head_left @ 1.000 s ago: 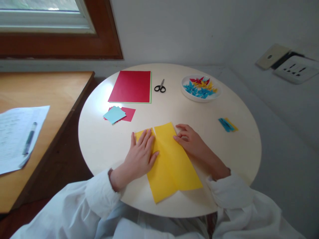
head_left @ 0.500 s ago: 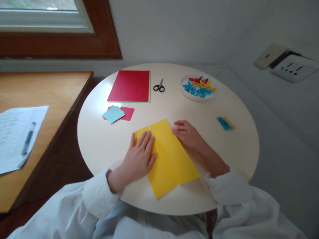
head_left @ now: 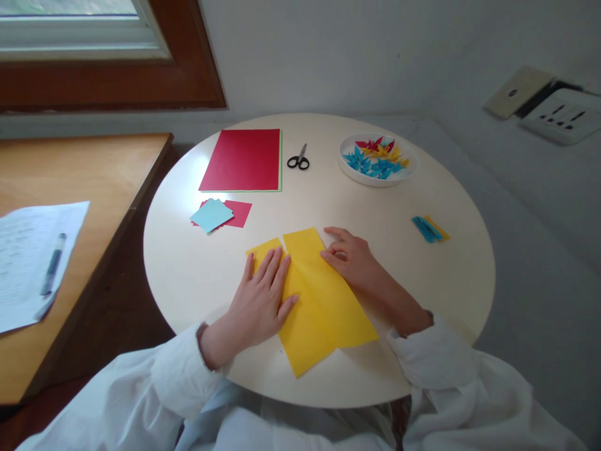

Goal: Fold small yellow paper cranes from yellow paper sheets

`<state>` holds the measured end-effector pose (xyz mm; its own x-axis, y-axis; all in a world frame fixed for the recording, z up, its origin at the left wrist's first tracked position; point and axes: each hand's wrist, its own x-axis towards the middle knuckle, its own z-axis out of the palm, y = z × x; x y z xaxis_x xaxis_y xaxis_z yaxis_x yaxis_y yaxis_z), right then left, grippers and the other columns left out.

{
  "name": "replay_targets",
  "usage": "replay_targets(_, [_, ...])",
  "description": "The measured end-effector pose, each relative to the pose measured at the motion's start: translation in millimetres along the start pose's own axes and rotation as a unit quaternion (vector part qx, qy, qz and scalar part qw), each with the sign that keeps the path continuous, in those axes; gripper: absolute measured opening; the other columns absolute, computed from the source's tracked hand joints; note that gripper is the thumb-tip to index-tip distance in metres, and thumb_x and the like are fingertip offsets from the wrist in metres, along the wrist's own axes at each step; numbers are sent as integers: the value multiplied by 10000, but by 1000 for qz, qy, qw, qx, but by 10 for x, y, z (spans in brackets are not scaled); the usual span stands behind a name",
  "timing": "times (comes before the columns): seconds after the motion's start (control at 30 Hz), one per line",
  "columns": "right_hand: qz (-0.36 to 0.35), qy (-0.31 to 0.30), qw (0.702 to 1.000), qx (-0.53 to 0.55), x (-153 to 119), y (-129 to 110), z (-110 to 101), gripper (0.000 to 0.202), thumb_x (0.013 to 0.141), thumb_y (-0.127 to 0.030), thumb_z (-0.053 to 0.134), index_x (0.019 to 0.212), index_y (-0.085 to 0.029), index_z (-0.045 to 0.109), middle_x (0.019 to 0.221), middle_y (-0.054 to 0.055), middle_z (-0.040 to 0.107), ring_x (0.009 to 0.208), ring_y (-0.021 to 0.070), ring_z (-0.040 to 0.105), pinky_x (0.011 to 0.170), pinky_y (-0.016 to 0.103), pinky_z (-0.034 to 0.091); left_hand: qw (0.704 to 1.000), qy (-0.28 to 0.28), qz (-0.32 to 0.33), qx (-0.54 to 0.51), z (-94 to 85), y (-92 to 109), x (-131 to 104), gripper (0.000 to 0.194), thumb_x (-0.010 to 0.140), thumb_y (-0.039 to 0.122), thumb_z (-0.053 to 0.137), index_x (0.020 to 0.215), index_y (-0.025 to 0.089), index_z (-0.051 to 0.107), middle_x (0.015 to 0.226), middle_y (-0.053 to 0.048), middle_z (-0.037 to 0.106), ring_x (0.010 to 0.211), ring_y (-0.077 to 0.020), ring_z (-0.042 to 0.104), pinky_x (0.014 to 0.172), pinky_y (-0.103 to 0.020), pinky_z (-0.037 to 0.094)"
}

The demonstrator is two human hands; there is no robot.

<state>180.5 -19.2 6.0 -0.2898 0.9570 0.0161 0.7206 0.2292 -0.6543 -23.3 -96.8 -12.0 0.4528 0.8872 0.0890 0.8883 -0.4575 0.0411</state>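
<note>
A sheet of yellow paper [head_left: 323, 300] lies aslant at the near side of the round table, creased along its length. A slit parts its top edge and runs down beside my left fingers. My left hand [head_left: 260, 297] rests flat on the left half, fingers stretched out and thumb spread. At the right edge, my right hand [head_left: 350, 255] holds the paper with its thumb on the border and its fingers curled; the index finger points out past the edge. Fingers beneath the paper are hidden.
Red sheets [head_left: 244, 160] lie at the back left, with scissors [head_left: 299, 158] beside them. A white dish [head_left: 379, 183] holds folded paper shapes. Small blue and red paper squares [head_left: 212, 215] lie left, blue and yellow strips [head_left: 428, 230] right. A wooden desk [head_left: 117, 163] stands left.
The slit at the paper's top has opened wider and runs a little further down. My right fingers have curled more at the right edge. My left hand has stayed nearly still.
</note>
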Motion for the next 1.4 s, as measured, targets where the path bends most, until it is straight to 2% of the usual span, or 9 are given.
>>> replay_targets(0.3, [11,-14,999,36,-20,-23,-20,268,811,-233,507,567,-189,608,1327,81,535,1139,241,551,1006,435,380,1000,7,5,13,31,-15,2,638,950,464,205,1402,22,298,1463,-189,328,1377,-326,245,1101,-574,155])
replay_targets(0.4, [44,-17,996,75,0,-7,-33,201,809,-270,523,922,-190,670,1238,105,599,1064,225,597,947,391,438,1000,16,6,23,34,-7,0,625,951,451,209,1400,26,304,1459,-186,341,1370,-329,258,1103,-576,142])
replay_targets(0.47, [77,-34,992,94,16,-9,-64,395,802,-306,546,1175,-176,569,1130,112,655,998,221,628,895,378,472,999,25,4,29,30,5,3,610,948,437,238,1392,28,322,1455,-185,351,1366,-341,260,1103,-573,144])
replay_targets(0.53, [93,-55,989,102,28,-28,-105,487,795,-338,563,1250,-173,506,1084,112,672,960,225,644,858,375,491,999,32,-1,31,23,22,14,594,941,421,274,1370,20,363,1438,-190,377,1355,-348,277,1103,-546,178])
replay_targets(0.67, [55,-70,993,75,24,-75,-150,314,775,-314,590,1074,-223,609,1126,90,657,982,231,635,866,372,489,999,24,4,26,-5,61,48,586,930,412,315,1304,-21,444,1332,-218,490,1262,-350,402,1070,-491,281])
replay_targets(0.8, [32,-34,999,-7,-1,-69,-89,79,766,-234,573,788,-224,648,1162,84,635,1005,238,617,922,413,453,999,14,5,33,-46,104,38,526,945,345,293,1296,-14,451,1338,-229,482,1250,-348,421,1065,-505,282])
replay_targets(0.9, [9,-9,998,-68,6,-42,-21,174,775,-215,549,610,-207,603,1234,91,589,1089,256,573,976,454,402,999,15,-1,30,-42,119,-1,508,945,330,293,1315,12,435,1376,-214,450,1282,-345,392,1075,-503,268])
replay_targets(1.2, [-19,38,991,-124,79,-4,79,212,825,-239,541,637,-181,619,1159,118,606,1088,243,557,931,440,408,999,32,-4,25,84,76,-52,583,936,401,299,1381,29,360,1418,-193,404,1299,-375,352,1073,-510,270])
replay_targets(1.4, [-29,34,992,-122,58,14,98,219,820,-203,520,620,-179,607,1163,125,598,1149,260,519,931,461,398,999,27,-11,15,79,78,-54,594,933,413,301,1395,42,345,1420,-179,407,1299,-365,349,1082,-502,258])
